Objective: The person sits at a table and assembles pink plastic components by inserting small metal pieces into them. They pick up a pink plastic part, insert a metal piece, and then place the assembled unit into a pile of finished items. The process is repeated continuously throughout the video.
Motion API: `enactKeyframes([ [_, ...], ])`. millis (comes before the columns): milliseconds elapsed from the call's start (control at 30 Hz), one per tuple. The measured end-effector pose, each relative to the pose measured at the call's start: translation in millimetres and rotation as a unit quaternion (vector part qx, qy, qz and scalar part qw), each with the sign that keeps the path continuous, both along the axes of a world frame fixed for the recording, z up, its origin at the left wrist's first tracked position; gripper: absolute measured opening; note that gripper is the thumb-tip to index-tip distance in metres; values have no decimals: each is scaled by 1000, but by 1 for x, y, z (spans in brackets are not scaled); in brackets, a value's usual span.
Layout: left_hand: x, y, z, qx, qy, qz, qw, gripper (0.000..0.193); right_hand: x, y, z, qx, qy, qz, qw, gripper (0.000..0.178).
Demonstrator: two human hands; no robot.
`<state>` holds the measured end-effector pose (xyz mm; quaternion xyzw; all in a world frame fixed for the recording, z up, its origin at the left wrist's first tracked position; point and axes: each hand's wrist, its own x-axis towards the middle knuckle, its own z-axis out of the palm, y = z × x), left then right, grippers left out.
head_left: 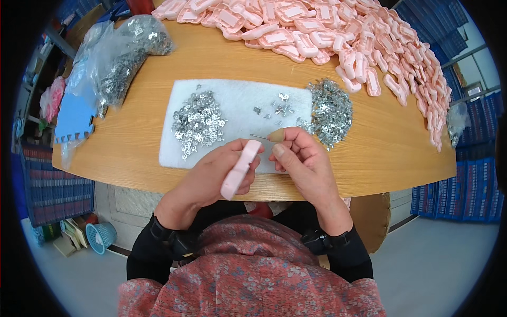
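Note:
Upright on its edge, a pink plastic casing (238,171) sits in the closed fingers of my left hand (209,168). Between thumb and fingers, my right hand (310,165) pinches a small tool (275,136) with a tan grip and a thin metal shaft. The shaft points left, above the far end of the casing and apart from it. Below both hands lies a white padded mat (240,95). On it are a heap of small metal clips (199,119) at left and a few scattered metal pieces (283,108) right of the middle.
Another heap of small metal parts (331,113) lies at the mat's right edge. Many pink casings (303,26) cover the table's far and right side. Clear plastic bags of metal parts (124,68) and a blue foam mat (74,119) are at left.

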<state>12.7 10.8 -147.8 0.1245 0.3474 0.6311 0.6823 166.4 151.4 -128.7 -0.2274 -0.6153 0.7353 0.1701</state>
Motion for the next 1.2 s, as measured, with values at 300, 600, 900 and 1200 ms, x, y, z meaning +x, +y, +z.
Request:
enactKeyframes([
  [300,0,-2,0,40,-84,-39,995,34,-4,-4,-2,114,4,46,992,23],
  [600,6,-3,1,6,-131,-38,991,33,0,5,2,57,-43,51,996,14],
  [900,17,3,-11,64,-232,-57,969,48,18,-1,1,55,2,50,997,27],
  [1200,25,5,38,130,515,-5,847,68,43,20,-13,-210,-15,47,976,27],
])
